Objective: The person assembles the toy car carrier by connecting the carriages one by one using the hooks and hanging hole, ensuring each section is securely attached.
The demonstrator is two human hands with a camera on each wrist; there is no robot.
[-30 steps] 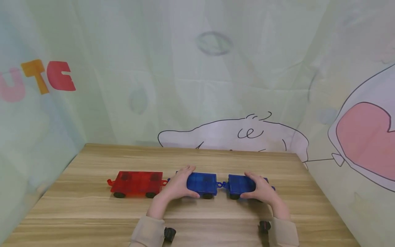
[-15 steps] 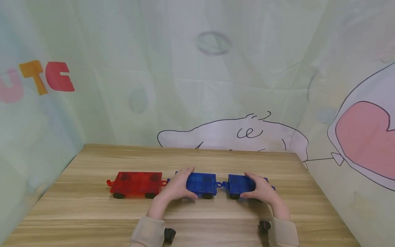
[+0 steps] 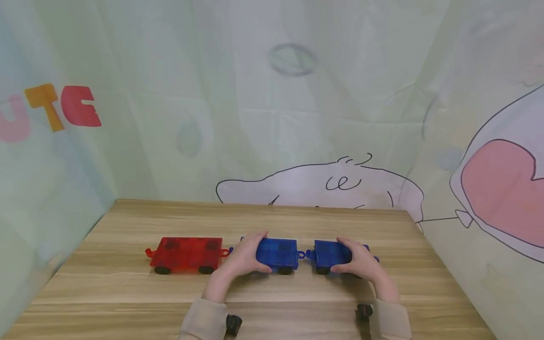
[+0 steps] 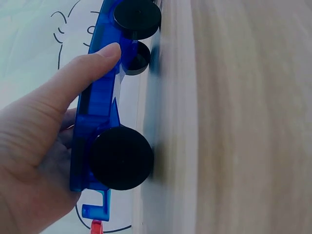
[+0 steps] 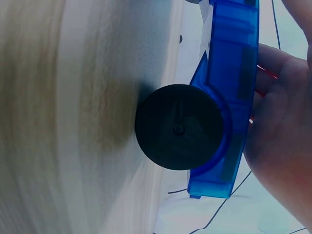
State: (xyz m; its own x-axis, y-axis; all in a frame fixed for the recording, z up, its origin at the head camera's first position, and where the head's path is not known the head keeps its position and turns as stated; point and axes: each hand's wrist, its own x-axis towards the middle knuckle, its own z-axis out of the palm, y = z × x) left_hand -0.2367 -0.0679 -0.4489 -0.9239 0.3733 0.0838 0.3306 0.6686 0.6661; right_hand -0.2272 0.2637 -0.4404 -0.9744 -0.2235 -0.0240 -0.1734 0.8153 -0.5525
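My left hand (image 3: pixel 243 257) holds the middle blue toy train car (image 3: pixel 278 253), thumb along its near side and fingers over the far side. In the left wrist view, the thumb (image 4: pixel 95 66) lies on the blue side above the black wheels (image 4: pixel 122 158). On the right, my right hand (image 3: pixel 361 259) grips a second blue toy train car (image 3: pixel 331 253) the same way. Its wheel (image 5: pixel 179 127) is right at the tabletop in the right wrist view. Between the blue cars, the ring (image 3: pixel 301 254) and the hook (image 3: pixel 310 255) come close together.
A red toy train car (image 3: pixel 187 255) stands left of the blue ones, its ring (image 3: pixel 225 253) close to the middle car's blue hook (image 4: pixel 97 210). All are in a row on the wooden table (image 3: pixel 263 219). A printed curtain (image 3: pixel 272 127) hangs behind.
The head view drifts very slightly, so the red car and the backdrop sit a little further left. Both hands keep their holds on the blue cars.
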